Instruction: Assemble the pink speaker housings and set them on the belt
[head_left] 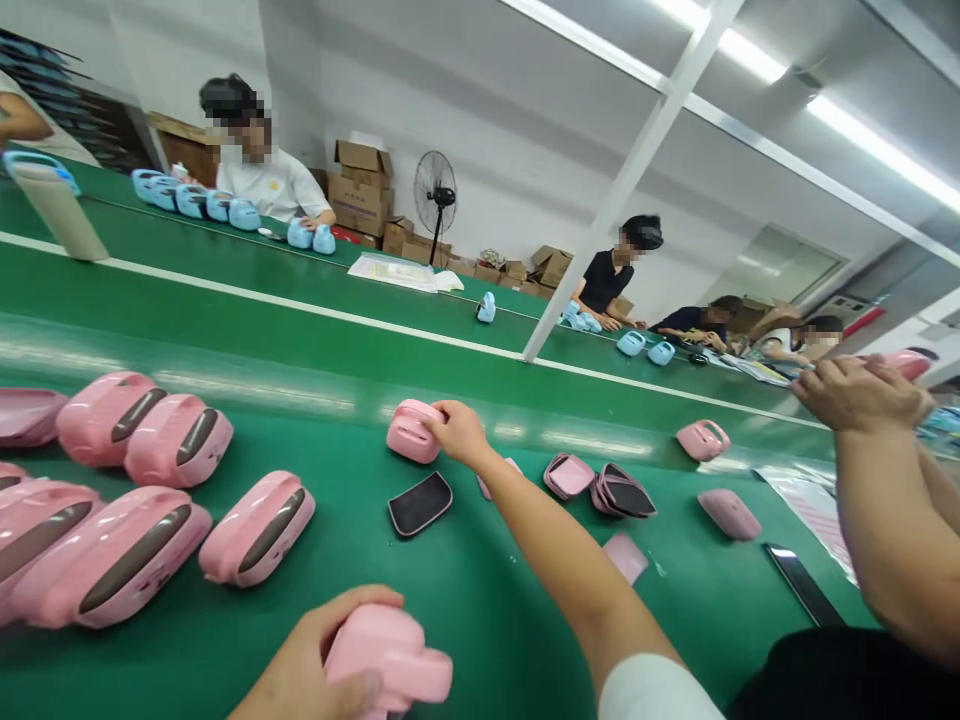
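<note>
At the bottom of the head view, my left hand is closed around a pale pink plastic housing. My right arm stretches forward over the green table, and my right hand grips the right side of another pink housing with a handle slot. Just below that one lies a dark panel with a pink rim. Right of my forearm are small stacks of pink-rimmed panels, and a flat pink piece lies nearer to me.
Several pink housings with dark windows stand at the left. A co-worker's hands hold a pink part at the right, above a phone. Across the green table, people handle blue housings. A white post rises mid-table.
</note>
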